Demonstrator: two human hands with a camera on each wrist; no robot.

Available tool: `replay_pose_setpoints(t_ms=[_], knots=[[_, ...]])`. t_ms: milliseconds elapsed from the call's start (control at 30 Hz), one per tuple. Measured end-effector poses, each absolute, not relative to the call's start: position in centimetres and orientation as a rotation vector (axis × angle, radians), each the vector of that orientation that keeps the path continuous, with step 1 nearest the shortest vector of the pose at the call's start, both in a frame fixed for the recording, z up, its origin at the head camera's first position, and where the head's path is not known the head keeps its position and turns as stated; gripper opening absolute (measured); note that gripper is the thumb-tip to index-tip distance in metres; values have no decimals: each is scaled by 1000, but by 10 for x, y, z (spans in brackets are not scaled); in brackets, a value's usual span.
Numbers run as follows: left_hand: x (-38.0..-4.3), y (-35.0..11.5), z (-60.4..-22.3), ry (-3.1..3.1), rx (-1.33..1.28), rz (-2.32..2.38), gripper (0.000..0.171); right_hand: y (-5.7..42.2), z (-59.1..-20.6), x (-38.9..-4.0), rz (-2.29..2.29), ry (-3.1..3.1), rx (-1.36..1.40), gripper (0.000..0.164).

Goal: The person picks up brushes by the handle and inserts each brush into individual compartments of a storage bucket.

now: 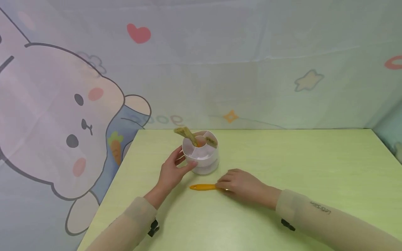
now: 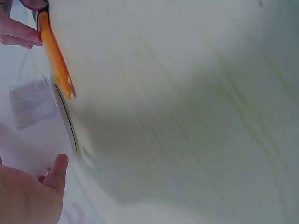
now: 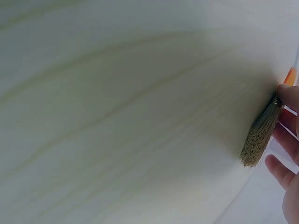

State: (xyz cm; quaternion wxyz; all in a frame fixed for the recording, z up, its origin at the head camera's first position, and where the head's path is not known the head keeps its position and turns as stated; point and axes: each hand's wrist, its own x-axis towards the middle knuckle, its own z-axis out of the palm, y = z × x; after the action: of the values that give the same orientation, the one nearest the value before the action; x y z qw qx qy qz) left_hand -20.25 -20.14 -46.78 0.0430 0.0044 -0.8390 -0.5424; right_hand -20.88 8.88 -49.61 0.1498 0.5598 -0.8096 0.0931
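Observation:
My left hand (image 1: 172,170) holds the side of a white round desk organizer (image 1: 204,161), its thumb along the front and its fingers round the left side. In the organizer's divided top, one brush (image 1: 185,132) leans out to the left with its tan bristles up. Another bristly head (image 1: 211,142) shows in the right compartment. In front of the organizer, my right hand (image 1: 243,183) pinches an orange-handled brush (image 1: 203,187) close over the table. In the right wrist view, the thumb and fingers grip that brush near its neck, and its tan bristles (image 3: 258,140) point away from the handle.
The pale green table (image 1: 314,167) reaches back to a hanging cloth (image 1: 220,69) printed with a rabbit, a heart and stars. Behind the organizer, the table's back edge runs close by. Both forearms come in from the front.

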Motion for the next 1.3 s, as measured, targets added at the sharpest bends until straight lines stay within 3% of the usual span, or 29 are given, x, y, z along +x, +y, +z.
replay_pose_setpoints(t_ms=[1300], knots=[[-166,-181,-474,-2430,115,-1758,84,165,-489,-232,239,-2347,1540,37]])
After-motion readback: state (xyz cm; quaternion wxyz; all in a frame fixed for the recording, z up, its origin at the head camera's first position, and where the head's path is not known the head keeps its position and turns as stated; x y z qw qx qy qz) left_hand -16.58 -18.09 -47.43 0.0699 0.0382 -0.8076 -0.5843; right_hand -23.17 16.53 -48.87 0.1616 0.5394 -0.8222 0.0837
